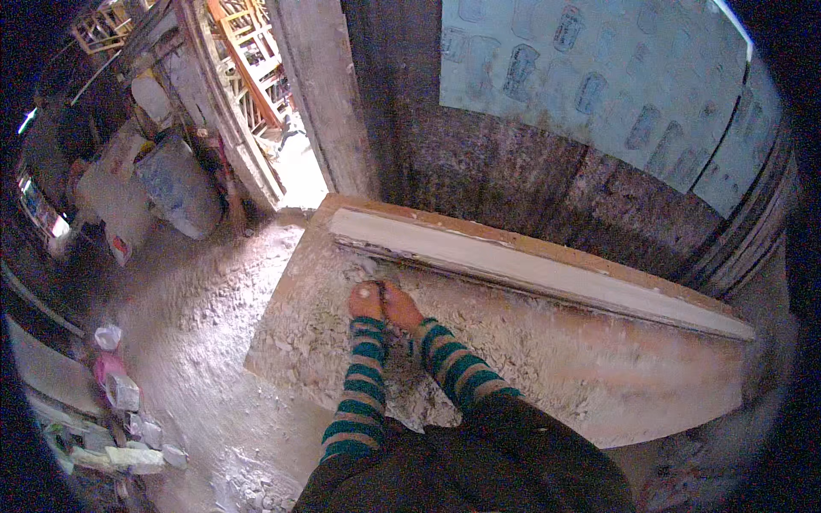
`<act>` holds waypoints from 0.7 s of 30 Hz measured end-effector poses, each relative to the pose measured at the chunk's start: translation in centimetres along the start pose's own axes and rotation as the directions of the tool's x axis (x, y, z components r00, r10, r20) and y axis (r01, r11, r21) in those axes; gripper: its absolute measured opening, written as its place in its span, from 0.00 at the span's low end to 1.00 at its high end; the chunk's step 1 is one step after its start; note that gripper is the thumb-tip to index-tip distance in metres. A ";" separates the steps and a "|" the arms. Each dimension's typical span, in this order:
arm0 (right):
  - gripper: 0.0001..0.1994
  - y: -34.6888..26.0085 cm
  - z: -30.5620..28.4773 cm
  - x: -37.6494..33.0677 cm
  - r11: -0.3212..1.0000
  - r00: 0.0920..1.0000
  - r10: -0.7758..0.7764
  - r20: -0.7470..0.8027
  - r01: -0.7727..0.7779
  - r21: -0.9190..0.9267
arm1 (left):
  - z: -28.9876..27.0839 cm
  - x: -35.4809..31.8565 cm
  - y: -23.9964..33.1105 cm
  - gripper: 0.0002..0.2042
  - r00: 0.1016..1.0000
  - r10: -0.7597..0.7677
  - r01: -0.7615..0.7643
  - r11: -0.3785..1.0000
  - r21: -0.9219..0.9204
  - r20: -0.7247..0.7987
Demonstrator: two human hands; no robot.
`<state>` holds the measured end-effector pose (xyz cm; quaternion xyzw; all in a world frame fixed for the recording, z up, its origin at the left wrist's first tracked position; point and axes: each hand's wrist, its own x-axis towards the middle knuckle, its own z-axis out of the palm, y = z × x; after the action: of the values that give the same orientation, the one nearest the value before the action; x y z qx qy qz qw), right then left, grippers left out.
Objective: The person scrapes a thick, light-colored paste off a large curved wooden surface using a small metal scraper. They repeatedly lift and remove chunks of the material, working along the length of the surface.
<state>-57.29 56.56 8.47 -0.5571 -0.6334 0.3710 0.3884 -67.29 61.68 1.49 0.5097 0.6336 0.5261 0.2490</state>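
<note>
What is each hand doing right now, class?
Left hand: closed, pressed on the dusty board; contents cannot be told.
Right hand: closed beside it; contents cannot be told.

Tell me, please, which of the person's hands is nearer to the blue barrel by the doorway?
The left hand. It lies on the board's dusty surface on the side toward the blue barrel; the right hand touches it on the far side.
</note>
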 end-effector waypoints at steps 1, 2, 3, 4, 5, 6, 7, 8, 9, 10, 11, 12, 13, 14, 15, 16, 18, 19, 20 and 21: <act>0.22 -0.7 0.6 0.7 0.985 0.987 -0.150 0.049 0.145 0.091 | -1.7 1.0 0.7 0.08 0.991 0.125 -0.123 0.991 0.060 -0.040; 0.22 -0.3 1.9 1.3 0.987 0.985 -0.155 0.080 0.150 0.063 | -3.3 1.7 0.7 0.08 0.999 0.041 -0.041 0.999 0.011 -0.024; 0.22 0.6 3.3 2.6 0.986 0.980 -0.167 0.106 0.164 0.038 | -4.5 2.4 1.1 0.08 0.999 -0.033 0.033 0.999 -0.035 -0.007; 0.22 1.4 4.0 3.2 0.985 0.976 -0.173 0.134 0.173 0.017 | -5.5 2.4 1.7 0.08 1.000 0.014 -0.014 0.999 0.039 -0.004; 0.23 0.8 4.0 2.4 0.990 0.982 -0.137 0.131 0.131 0.056 | -6.8 2.1 2.2 0.08 0.999 0.052 -0.051 0.993 0.111 -0.007; 0.24 0.1 4.1 1.2 0.991 0.988 -0.100 0.121 0.089 0.096 | -7.6 1.8 3.0 0.08 0.995 0.095 -0.093 0.979 0.181 0.000; 0.24 -2.2 3.3 -0.2 0.990 0.991 -0.064 0.114 0.048 0.131 | -8.1 1.0 5.4 0.08 0.996 0.085 -0.088 0.992 0.091 0.034; 0.27 -7.0 -0.1 -2.4 0.995 0.982 0.039 0.187 -0.056 0.087 | -9.0 -0.6 7.7 0.08 0.996 0.057 -0.058 0.998 0.011 0.063; 0.28 -6.9 -1.8 -4.4 0.992 0.995 -0.014 0.102 0.002 0.124 | -9.0 -1.9 9.3 0.07 0.992 0.046 -0.036 0.996 -0.078 0.118; 0.29 -7.0 -2.5 -6.3 0.984 0.996 -0.083 0.038 0.076 0.163 | -7.9 -2.1 6.5 0.07 0.971 -0.033 0.081 0.977 -0.196 0.236; 0.31 -6.0 -4.0 -8.7 0.976 0.992 -0.117 -0.050 0.124 0.181 | -6.9 -4.5 7.7 0.08 0.933 0.003 0.072 0.979 -0.193 0.359; 0.31 -5.1 -5.4 -12.1 0.997 0.990 -0.077 -0.114 0.073 -0.041 | -5.7 -7.5 9.6 0.09 0.892 0.040 0.054 0.980 -0.194 0.450; 0.32 -5.3 -6.9 -15.1 0.966 0.984 -0.082 -0.158 0.039 -0.257 | -2.7 -9.9 4.9 0.10 0.856 0.070 0.068 0.967 -0.246 0.512; 0.33 -8.0 -10.2 -17.2 0.873 0.903 0.427 -0.042 -0.423 -0.243 | -1.3 -13.0 5.7 0.10 0.752 0.056 0.071 0.984 -0.165 0.657; 0.33 -5.5 -11.2 -20.9 0.893 0.928 0.339 -0.157 -0.370 -0.258 | -0.2 -16.2 7.5 0.11 0.617 0.040 0.051 0.995 -0.090 0.786; 0.33 -2.9 -11.3 -24.7 0.904 0.936 0.245 -0.254 -0.315 -0.289 | 0.4 -19.3 9.4 0.12 0.537 0.104 -0.069 0.995 -0.079 0.837; 0.34 0.0 -11.7 -28.7 0.799 0.855 0.443 -0.269 -0.512 -0.314 | 1.2 -23.3 11.1 0.13 0.517 0.125 -0.132 0.989 -0.065 0.847; 0.34 0.6 -11.2 -28.9 0.822 0.856 0.411 -0.314 -0.497 -0.277 | 1.4 -24.3 11.6 0.14 0.573 0.095 -0.074 0.995 -0.065 0.814; 0.34 1.2 -10.6 -29.0 0.844 0.854 0.379 -0.356 -0.476 -0.246 | 1.7 -24.5 10.9 0.13 0.583 0.084 -0.037 0.996 -0.077 0.808; 0.34 1.6 -10.1 -29.1 0.865 0.852 0.346 -0.393 -0.452 -0.219 | 1.9 -24.5 10.4 0.13 0.596 0.074 -0.001 0.996 -0.092 0.800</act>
<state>-45.23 28.18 9.02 -0.7861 -0.4743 0.2403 0.3153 -52.96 39.49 5.03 0.6944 0.4213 0.2716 0.5164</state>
